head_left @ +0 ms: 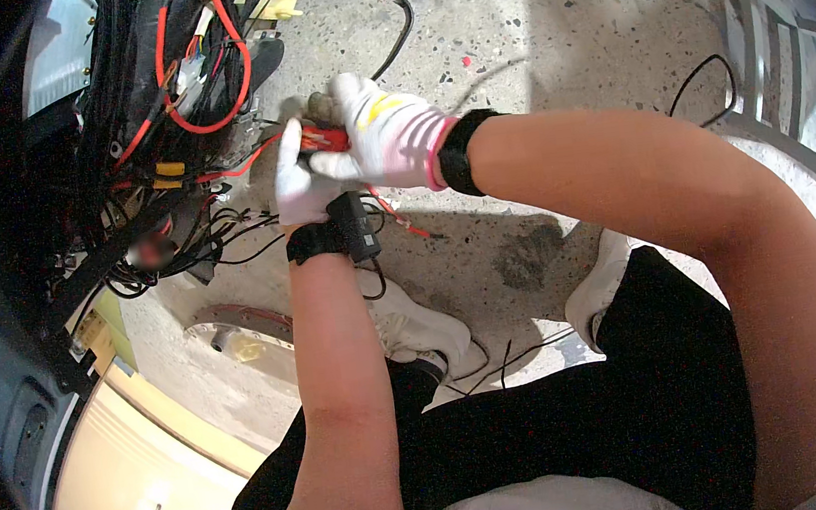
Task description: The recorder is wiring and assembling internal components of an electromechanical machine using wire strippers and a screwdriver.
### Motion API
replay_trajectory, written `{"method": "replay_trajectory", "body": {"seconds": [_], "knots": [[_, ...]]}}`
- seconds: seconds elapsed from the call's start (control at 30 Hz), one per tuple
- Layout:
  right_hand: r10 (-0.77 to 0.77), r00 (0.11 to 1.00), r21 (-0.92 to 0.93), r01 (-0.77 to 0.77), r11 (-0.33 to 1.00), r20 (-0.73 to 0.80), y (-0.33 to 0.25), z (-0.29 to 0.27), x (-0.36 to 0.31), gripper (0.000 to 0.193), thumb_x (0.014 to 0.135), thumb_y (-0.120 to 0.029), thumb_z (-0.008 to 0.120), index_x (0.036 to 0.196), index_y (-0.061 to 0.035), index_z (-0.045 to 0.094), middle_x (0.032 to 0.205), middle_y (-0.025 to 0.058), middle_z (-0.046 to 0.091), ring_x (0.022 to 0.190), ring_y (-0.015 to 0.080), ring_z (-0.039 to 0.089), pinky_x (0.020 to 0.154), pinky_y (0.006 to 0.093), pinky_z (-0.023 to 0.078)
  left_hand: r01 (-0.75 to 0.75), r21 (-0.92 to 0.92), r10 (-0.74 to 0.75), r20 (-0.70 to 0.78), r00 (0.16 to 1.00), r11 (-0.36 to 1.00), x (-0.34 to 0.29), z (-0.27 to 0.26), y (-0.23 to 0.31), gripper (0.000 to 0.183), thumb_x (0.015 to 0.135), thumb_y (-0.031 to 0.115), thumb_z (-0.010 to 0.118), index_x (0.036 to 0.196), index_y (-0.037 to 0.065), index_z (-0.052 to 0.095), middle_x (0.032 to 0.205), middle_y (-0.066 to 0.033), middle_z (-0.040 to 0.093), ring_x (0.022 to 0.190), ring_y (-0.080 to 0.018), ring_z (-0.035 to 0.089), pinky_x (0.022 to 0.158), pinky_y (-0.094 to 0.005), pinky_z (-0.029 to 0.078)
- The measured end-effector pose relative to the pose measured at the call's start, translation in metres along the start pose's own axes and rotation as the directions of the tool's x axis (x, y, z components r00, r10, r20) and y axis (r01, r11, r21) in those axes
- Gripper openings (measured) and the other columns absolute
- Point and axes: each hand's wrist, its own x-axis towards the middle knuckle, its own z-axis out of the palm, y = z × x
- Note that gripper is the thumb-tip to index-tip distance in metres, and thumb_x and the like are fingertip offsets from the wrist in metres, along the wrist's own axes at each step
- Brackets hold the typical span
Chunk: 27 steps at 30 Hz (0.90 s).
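Note:
My right hand (390,136), in a white glove with a pink cuff and a yellow mark, is closed around a bright red piece (322,140). Its exact kind is partly hidden by the fingers. My left hand (301,184), also in a white glove, presses against the same red piece from the left with the thumb raised. A thin red wire (254,160) runs from the cable bundle to my left hand. Below the hands dangles another red wire end (410,225). A small black box (355,228) is strapped at my left wrist.
At the left, a thick bundle of black cables (131,75) with a looping red cable (249,67) hangs from a machine. A cream panel (133,488) stands lower left. A short black cable with a lug (399,29) lies on the speckled floor. A grey metal frame (774,62) stands right.

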Motion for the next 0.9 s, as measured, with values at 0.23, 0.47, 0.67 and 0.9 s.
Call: {"method": "replay_trajectory", "body": {"seconds": [0.23,0.47,0.67,0.9], "knots": [[0.056,0.949,-0.001,-0.059,0.998,0.309,-0.001,0.017,0.0,0.049,0.082,-0.038,0.065,0.103,0.005,0.059,0.09,0.0252,0.066,0.079,0.0338,0.068,0.07,0.04,0.054,-0.012,-0.005,0.013,0.139,0.99,1.0,-0.004,-0.011,-0.002,0.054,0.099,0.048,0.041,0.124,0.001,0.05,0.13,-0.0174,0.053,0.121,-0.029,0.05,0.108,-0.0456,0.036],[-0.266,0.929,-0.589,0.369,0.719,0.257,0.001,0.011,0.0,0.052,0.071,-0.026,0.074,0.115,-0.0067,0.055,0.098,0.017,0.066,0.09,0.0362,0.066,0.078,0.0416,0.053,0.233,0.212,-0.161,-0.31,0.937,0.949,0.007,0.001,0.004,0.047,0.099,0.043,0.046,0.12,0.002,0.057,0.12,-0.013,0.061,0.112,-0.0256,0.057,0.104,-0.038,0.041],[-0.02,0.969,0.138,-0.014,0.99,0.246,0.028,-0.002,-0.003,0.053,0.071,-0.034,0.076,0.112,-0.0053,0.06,0.093,0.0184,0.068,0.086,0.0363,0.066,0.078,0.0424,0.054,0.047,0.169,-0.025,-0.13,0.991,0.985,-0.007,0.009,-0.009,0.044,0.103,0.031,0.038,0.135,0.001,0.044,0.135,-0.0123,0.05,0.124,-0.0267,0.048,0.109,-0.0421,0.035],[-0.003,0.97,-0.211,0.056,0.976,0.242,0.009,0.008,0.004,0.03,0.085,-0.021,0.059,0.108,-0.003,0.063,0.093,0.0175,0.069,0.083,0.0351,0.068,0.073,0.0451,0.053,0.046,0.043,-0.045,-0.032,0.998,0.998,0.003,-0.004,-0.003,0.054,0.097,0.045,0.051,0.126,-0.001,0.048,0.129,-0.0136,0.053,0.117,-0.0288,0.05,0.106,-0.0466,0.038]]}}
